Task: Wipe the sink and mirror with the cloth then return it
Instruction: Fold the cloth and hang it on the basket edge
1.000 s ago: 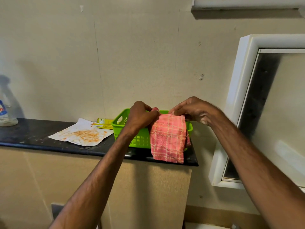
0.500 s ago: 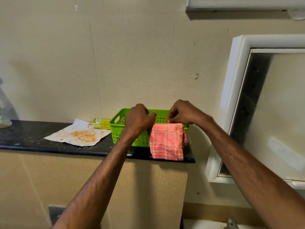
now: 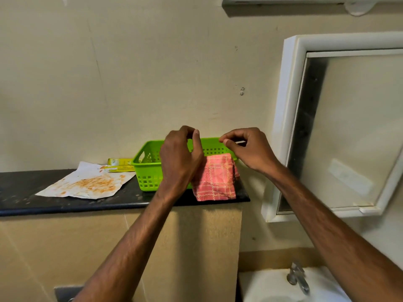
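Observation:
A pink checked cloth (image 3: 214, 178) hangs folded over the front rim of a green plastic basket (image 3: 148, 168) on a black counter. My left hand (image 3: 181, 155) hovers just above and left of the cloth, fingers curled and apart, holding nothing. My right hand (image 3: 248, 149) is raised above the basket's right end, thumb and fingers loosely pinched with nothing between them. A white-framed mirror (image 3: 353, 131) hangs on the wall at the right. The white sink (image 3: 272, 286) with a metal tap (image 3: 297, 277) shows at the bottom right.
A stained sheet of paper (image 3: 87, 184) lies on the black counter (image 3: 43, 203) left of the basket, with a yellow packet (image 3: 120, 164) behind it. A white tube light (image 3: 305, 2) runs along the top of the wall.
Both hands have let go of the cloth and lifted off it. The cloth stays draped over the basket's rim. The view has tilted down, bringing the sink and tap into sight.

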